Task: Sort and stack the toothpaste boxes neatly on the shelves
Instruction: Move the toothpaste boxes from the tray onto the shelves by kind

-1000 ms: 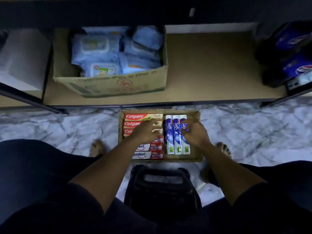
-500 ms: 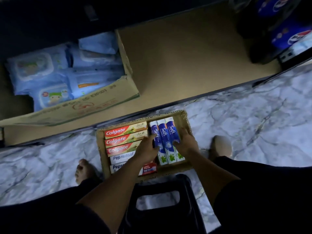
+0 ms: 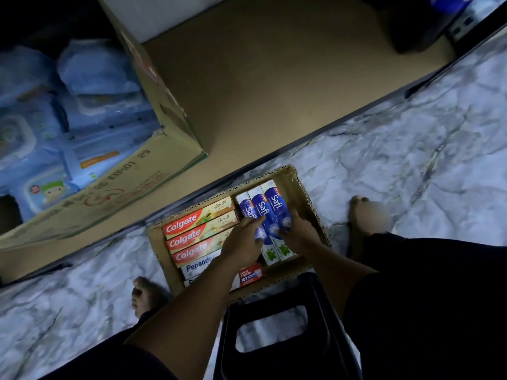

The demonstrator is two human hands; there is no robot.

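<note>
A shallow cardboard tray (image 3: 307,193) lies on the marble floor in front of the low shelf (image 3: 274,86). It holds three red Colgate boxes (image 3: 192,237), white Pepsodent boxes (image 3: 197,267) below them, and three blue Safi boxes (image 3: 267,212) side by side on the right. My left hand (image 3: 244,242) grips the Safi boxes from their left side. My right hand (image 3: 297,229) grips them from the right, fingers curled over the outer box. The Safi boxes' lower ends are partly hidden by both hands.
A big open carton (image 3: 115,187) of blue wipe packs (image 3: 82,113) sits on the shelf's left part. Dark packs (image 3: 428,20) stand at its far right. A black plastic stool (image 3: 277,325) is between my legs, my bare feet (image 3: 367,218) beside the tray.
My left hand moved off the Colgate boxes onto the Safi boxes' left side. Both hands now clasp the Safi boxes. The view has tilted and turned right.
</note>
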